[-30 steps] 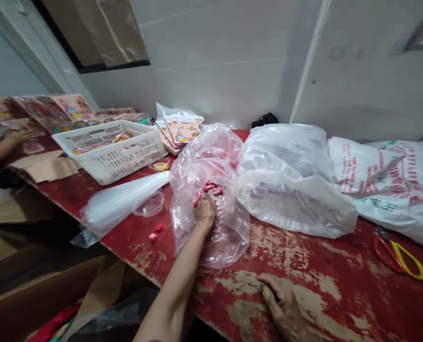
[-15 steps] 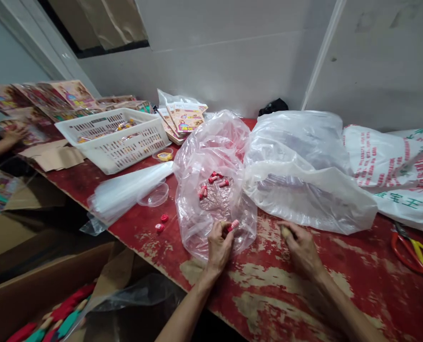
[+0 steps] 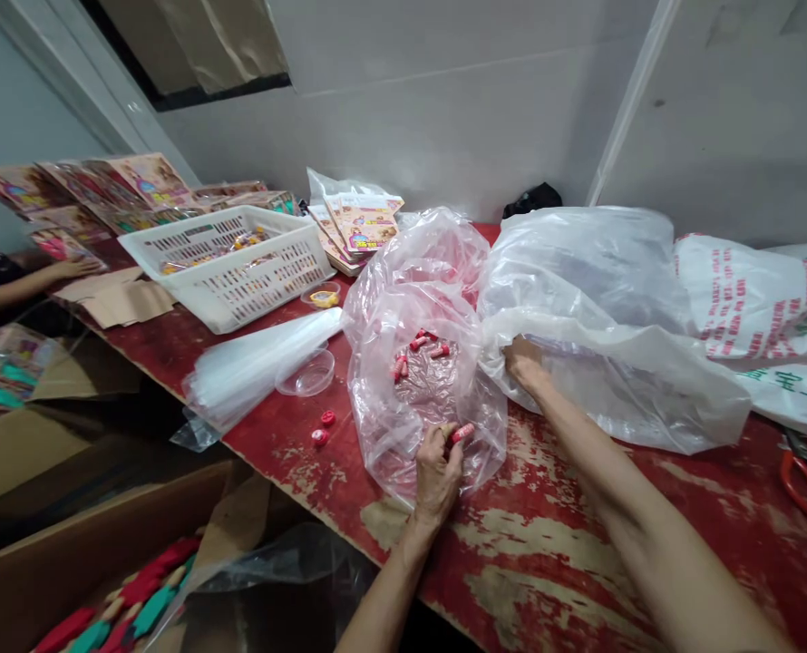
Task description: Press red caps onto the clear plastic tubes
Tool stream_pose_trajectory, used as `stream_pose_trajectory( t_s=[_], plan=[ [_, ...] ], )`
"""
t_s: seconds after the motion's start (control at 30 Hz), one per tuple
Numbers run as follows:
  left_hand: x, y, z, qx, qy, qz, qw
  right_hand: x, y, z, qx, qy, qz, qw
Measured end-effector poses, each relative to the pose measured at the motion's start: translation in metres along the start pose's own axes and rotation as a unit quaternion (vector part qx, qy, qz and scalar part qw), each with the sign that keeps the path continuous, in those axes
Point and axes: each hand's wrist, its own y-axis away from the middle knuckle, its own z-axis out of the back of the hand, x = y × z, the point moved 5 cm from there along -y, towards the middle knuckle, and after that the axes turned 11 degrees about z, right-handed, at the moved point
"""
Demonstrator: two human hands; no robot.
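Gripping a small red piece (image 3: 463, 433) between the thumb and fingers of the left hand (image 3: 437, 472), held it over the front of a clear bag (image 3: 371, 422), near the front edge of the table (image 3: 539, 562). Had the right hand (image 3: 524, 363) at the mouth of a white bag (image 3: 682, 390), with its fingers hidden; could not tell whether open or closed. Saw other red pieces (image 3: 440, 351) inside the clear bag, two red bits (image 3: 328, 418) toward the front edge, clear sleeves (image 3: 254, 367) overhanging it, and a white basket (image 3: 267, 288) toward the table's far left.
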Motion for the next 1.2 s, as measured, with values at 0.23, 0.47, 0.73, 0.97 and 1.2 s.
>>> stream_pose_trajectory(
  t_s=[0.23, 0.47, 0.73, 0.97, 1.2],
  plan=[
    [-0.004, 0.0, 0.003, 0.0, 0.031, 0.021, 0.999, -0.016, 0.03, 0.007, -0.002, -0.083, 0.017, 0.996],
    [-0.005, -0.003, 0.009, -0.027, 0.051, 0.016, 0.998, -0.021, 0.126, 0.034, -0.146, -0.238, 0.012, 0.96],
    [-0.017, 0.032, -0.004, 0.062, 0.202, 0.081, 0.974, -0.008, 0.248, 0.007, -0.171, -0.663, -0.023, 0.729],
    [-0.039, 0.083, -0.029, 0.205, 0.236, 0.166, 0.935, -0.013, 0.295, -0.002, -0.195, -0.659, -0.069, 0.723],
    [-0.026, 0.097, -0.038, 0.187, 0.308, 0.243, 0.901, -0.026, 0.309, -0.02, -0.242, -0.773, -0.143, 0.569]
  ],
)
